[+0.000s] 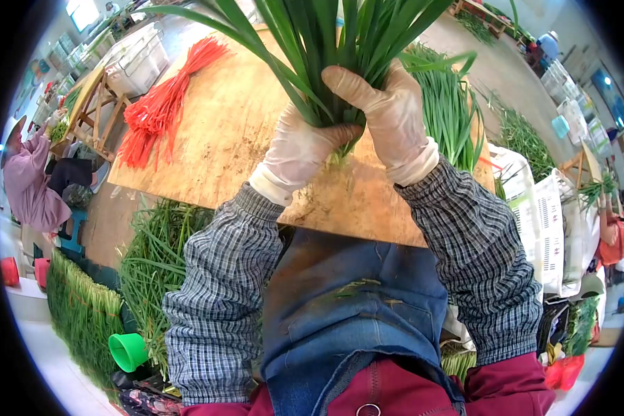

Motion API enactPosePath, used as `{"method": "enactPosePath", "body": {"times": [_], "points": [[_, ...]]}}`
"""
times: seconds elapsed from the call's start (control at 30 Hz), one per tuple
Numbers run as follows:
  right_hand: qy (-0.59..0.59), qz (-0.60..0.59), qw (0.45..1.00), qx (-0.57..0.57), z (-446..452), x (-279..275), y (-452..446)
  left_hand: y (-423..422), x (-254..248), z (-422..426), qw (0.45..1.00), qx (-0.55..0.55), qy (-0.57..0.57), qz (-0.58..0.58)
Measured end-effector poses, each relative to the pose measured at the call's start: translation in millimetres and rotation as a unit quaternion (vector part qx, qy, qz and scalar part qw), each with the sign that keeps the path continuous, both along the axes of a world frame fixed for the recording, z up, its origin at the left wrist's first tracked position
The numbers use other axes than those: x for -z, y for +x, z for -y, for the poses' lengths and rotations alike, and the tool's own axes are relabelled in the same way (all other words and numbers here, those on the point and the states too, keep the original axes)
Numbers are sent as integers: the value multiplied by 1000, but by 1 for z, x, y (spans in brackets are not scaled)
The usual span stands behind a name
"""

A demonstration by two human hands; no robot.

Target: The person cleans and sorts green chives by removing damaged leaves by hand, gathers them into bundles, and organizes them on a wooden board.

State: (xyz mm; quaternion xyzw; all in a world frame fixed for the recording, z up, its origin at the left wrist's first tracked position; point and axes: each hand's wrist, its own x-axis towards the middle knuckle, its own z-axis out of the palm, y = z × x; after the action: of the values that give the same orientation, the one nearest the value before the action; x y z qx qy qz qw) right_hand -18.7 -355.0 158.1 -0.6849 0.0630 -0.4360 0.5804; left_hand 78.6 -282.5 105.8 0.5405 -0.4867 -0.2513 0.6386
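A thick bunch of long green leaves point(319, 41) stands upright over the wooden table point(222, 118). My left hand point(301, 149), in a pale glove, is closed round the lower end of the bunch. Higher up and to the right, my right hand point(395, 118), also gloved, grips the same bunch, thumb across its front. Red ties point(156, 118) lie in a heap on the table's left part. More green leaves point(447, 111) lie on the table to the right of my right hand.
Piled greens point(159, 263) and a green bucket point(127, 351) are at the lower left. White sacks point(534, 208) stand right of the table. A seated person point(31, 180) is at far left; other people are at the right edge. White crates point(135, 59) stand behind.
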Motion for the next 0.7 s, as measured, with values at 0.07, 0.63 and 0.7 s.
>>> {"method": "enactPosePath", "body": {"times": [0.07, 0.63, 0.7], "points": [[15, -7, 1000, -24, 3, -6, -1, 2, -2, 2, 1000, 0, 1, -8], [-7, -48, 996, 77, 32, 3, 39, 1, -8, 19, 999, -24, -2, 47], [-8, -45, 996, 78, 31, 6, 40, 3, -15, 6, 996, -32, 49, 70]]}}
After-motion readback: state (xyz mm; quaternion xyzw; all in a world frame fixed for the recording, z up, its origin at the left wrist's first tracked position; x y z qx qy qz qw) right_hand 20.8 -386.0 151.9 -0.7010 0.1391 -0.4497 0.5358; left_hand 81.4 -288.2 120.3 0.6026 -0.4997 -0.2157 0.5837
